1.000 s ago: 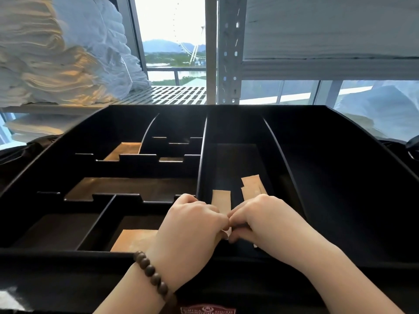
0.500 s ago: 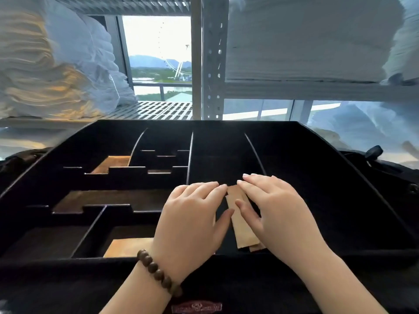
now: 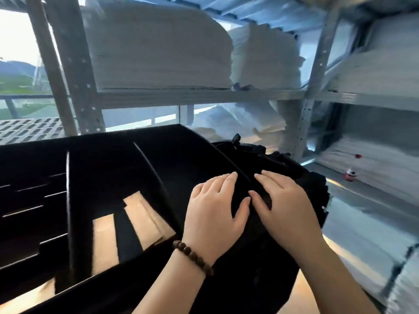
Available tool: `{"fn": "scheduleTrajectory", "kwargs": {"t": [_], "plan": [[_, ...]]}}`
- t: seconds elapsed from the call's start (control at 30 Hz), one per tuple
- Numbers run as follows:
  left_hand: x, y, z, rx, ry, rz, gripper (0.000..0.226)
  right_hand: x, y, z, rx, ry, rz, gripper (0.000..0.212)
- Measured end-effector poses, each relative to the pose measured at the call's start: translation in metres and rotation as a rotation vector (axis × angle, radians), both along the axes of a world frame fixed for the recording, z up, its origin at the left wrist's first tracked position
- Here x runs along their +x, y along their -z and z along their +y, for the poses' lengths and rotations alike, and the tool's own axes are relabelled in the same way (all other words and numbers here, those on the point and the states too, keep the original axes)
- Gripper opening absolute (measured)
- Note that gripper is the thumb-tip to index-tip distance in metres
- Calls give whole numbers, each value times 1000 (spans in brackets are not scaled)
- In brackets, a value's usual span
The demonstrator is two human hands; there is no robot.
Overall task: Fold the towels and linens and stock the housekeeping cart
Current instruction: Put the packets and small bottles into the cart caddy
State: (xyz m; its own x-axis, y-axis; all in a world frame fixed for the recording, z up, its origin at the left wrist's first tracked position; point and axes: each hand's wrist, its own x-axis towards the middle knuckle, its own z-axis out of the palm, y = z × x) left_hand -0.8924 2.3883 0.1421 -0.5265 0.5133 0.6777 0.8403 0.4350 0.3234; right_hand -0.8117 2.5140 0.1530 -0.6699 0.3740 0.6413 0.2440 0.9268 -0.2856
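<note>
- Left hand and right hand are seen side by side at the 3 o'clock end of the cart tray, thumbs nearly touching.
- Both hands are spread flat, fingers straight and pointed toward 12 o'clock. Nothing is pinched or held. Whether the palms press the dark surface or hover just over it cannot be told.
- A bead bracelet is worn on the left wrist.
- Brown paper packets are noted lying loose in the middle compartment, at 9 o'clock from the left hand and apart from it.
- Folded linens are stacked on the shelf, beyond the cart's far wall and well above it, at 11 o'clock from the hands. The stack's long axis runs 9 to 3 along the shelf edge.
- A smaller stack is set just beside it, at about 12 o'clock.
- The left hand is judged nearer the large stack, the right nearer the smaller one. A reach up and forward over the tray would be called for.
- A black bag hangs at 3 o'clock, just beside the right hand.
- No linen is seen in the tray.
</note>
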Motion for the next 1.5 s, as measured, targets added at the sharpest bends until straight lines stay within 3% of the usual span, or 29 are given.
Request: {"fn": "scheduleTrajectory", "kwargs": {"t": [0.37,0.87,1.13,1.5], "plan": [[68,86,20,-139,444,-93,51,122,88,-31,-153,441,-92,34],[240,217,-19,-530,953,-128,56,323,219,-174,-297,1048,-85,24],[366,240,-84,-672,1290,-88,55,422,244,-297,-492,1390,-102,34],[481,249,-253,-716,1701,40,57,500,265,-520,-630,1783,-34,39]]}}
